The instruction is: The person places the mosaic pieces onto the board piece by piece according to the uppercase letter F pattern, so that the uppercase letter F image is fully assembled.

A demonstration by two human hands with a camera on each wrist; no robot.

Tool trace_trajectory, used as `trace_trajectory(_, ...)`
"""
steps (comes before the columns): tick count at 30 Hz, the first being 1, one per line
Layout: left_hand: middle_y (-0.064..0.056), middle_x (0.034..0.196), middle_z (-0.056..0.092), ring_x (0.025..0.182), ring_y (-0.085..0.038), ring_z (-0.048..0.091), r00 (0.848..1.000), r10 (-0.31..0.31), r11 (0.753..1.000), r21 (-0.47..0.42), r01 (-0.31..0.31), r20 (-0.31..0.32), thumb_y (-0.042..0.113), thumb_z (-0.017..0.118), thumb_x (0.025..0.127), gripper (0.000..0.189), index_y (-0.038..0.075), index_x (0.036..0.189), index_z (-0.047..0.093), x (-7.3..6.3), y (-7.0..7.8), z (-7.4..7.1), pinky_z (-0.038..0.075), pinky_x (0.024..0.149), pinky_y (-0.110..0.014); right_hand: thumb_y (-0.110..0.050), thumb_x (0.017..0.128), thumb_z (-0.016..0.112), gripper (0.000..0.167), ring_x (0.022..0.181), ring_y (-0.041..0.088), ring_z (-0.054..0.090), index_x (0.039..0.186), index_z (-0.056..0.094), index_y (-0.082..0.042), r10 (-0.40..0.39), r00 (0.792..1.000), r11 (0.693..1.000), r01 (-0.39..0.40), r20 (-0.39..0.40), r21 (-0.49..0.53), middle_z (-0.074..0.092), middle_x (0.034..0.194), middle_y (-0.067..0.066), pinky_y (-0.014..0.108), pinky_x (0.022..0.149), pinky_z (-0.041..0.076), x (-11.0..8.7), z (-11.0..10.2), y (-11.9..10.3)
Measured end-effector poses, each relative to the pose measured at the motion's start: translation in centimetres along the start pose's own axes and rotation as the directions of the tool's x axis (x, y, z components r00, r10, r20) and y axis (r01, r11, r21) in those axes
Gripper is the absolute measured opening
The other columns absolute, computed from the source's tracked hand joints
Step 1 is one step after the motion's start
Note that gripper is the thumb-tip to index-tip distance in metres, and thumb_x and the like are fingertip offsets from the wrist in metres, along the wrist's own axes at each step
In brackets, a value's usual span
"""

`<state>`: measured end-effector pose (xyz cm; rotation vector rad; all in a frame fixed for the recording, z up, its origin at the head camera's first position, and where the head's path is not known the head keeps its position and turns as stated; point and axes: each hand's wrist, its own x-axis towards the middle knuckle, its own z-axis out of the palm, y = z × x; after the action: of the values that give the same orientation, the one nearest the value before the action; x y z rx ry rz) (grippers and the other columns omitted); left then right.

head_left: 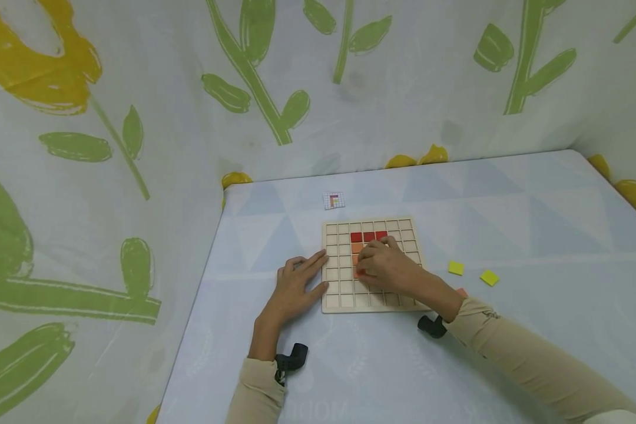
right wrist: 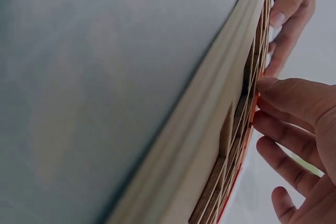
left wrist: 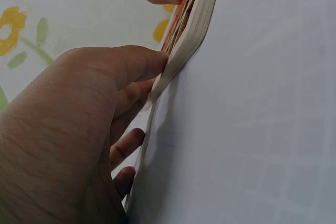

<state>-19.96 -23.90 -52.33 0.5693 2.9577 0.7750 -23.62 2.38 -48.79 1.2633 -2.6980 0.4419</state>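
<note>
A wooden grid board (head_left: 339, 301) lies flat on the table. Three red tiles (head_left: 368, 237) fill a short row near its far side, and orange tiles (head_left: 357, 248) run toward me in a column below the leftmost one. The right hand (head_left: 389, 268) is over the board, its thumb and index finger pinching an orange tile (right wrist: 256, 100) at the near end of that column; the fingers partly cover it. Along the board's left edge rests the left hand (head_left: 295, 287), thumb and fingers spread and touching the rim.
To the right of the board lie two yellow tiles (head_left: 456, 268) and an orange tile (head_left: 461, 292) partly behind the right forearm. A small pattern card (head_left: 334, 200) sits beyond the board. Flower-printed cloth (head_left: 403, 106) rises behind the table.
</note>
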Motion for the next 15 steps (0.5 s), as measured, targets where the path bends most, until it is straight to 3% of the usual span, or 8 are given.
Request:
trace_trajectory(10, 0.016, 0.160, 0.031, 0.134, -0.026, 0.033, 1.000, 0.001, 1.000, -0.003, -0.001, -0.009, 0.043, 0.055, 0.099, 0.060, 0.027, 0.155, 0.041, 0.0, 0.1, 0.0, 0.024, 0.105, -0.054, -0.014, 0.080, 0.085, 0.018, 0.101, 0.020, 0.062, 0.097, 0.079, -0.012, -0.027, 0.993, 0.994, 0.038, -0.112, 0.103, 0.073, 0.099, -0.003, 0.047, 0.088, 0.039, -1.4, -1.0, 0.4)
trace_trajectory(15, 0.017, 0.160, 0.031, 0.134, -0.026, 0.033, 1.000, -0.010, 1.000, 0.003, 0.010, -0.008, 0.044, 0.055, 0.099, 0.061, 0.027, 0.155, 0.040, 0.0, 0.1, 0.1, 0.024, 0.105, -0.054, -0.009, 0.079, 0.084, 0.018, 0.100, 0.020, 0.062, 0.096, 0.078, -0.013, 0.000, 0.993, 0.989, 0.016, -0.116, 0.145, 0.071, 0.100, -0.002, 0.046, 0.089, 0.038, -2.5, -1.8, 0.9)
